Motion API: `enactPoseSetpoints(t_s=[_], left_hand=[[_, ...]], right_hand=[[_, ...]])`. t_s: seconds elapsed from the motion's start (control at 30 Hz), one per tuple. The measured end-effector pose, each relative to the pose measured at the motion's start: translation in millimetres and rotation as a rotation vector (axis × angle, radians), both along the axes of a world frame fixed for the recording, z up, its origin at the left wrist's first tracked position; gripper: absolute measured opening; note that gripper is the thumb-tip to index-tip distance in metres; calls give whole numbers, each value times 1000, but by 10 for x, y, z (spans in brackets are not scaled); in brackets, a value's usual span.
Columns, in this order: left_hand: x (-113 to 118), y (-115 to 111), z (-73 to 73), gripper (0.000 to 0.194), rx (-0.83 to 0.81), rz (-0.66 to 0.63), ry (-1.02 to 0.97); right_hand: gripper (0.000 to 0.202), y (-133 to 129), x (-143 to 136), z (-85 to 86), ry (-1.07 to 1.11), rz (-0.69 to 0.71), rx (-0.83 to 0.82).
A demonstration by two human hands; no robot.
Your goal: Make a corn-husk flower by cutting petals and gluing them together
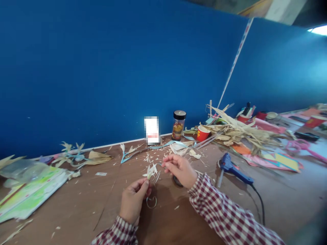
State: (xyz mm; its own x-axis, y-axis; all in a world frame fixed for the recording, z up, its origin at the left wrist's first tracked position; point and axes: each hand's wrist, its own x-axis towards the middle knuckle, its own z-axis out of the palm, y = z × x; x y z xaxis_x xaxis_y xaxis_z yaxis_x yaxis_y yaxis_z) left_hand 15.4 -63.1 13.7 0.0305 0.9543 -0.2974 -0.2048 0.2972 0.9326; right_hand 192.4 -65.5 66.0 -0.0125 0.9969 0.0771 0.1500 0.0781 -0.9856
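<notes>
My left hand (pixel 133 200) pinches a small flower shaped from pale dried corn husk (pixel 151 171) near its base, petals pointing up. To its right, my right hand (pixel 182 170) is closed with thumb and fingertips together; what they hold, if anything, is too small to make out. The two hands are apart. Below the flower, a thin curled strip (pixel 151 202) lies by my left fingers. A dark rounded object (pixel 176 181) is partly hidden under my right hand. Pale husk scraps (pixel 150 157) are scattered on the brown table just beyond.
A blue glue gun (pixel 233 170) with a black cord lies at right. Behind stand a lidded jar (pixel 178 126) and a red paper cup (pixel 203 133), beside a heap of dried husks (pixel 240 131). Light-blue ribbon-wrapped husk flowers (pixel 79 157) and a green-white booklet (pixel 33 192) lie left.
</notes>
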Motion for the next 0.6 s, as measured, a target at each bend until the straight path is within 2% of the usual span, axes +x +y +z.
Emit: enactPoseSetpoints(t_s=[0.1, 0.27, 0.4, 0.6], left_hand=[[-8, 10, -4, 32, 21, -2, 2], [-2, 24, 2, 35, 18, 17, 29], [-8, 29, -4, 35, 0, 37, 3], [-24, 32, 15, 30, -10, 75, -83]], right_hand=[[18, -246, 259, 45, -121, -50, 11], [14, -476, 517, -47, -488, -148, 23], [13, -480, 472, -76, -810, -79, 59], [10, -356, 257, -20, -984, 79, 97]])
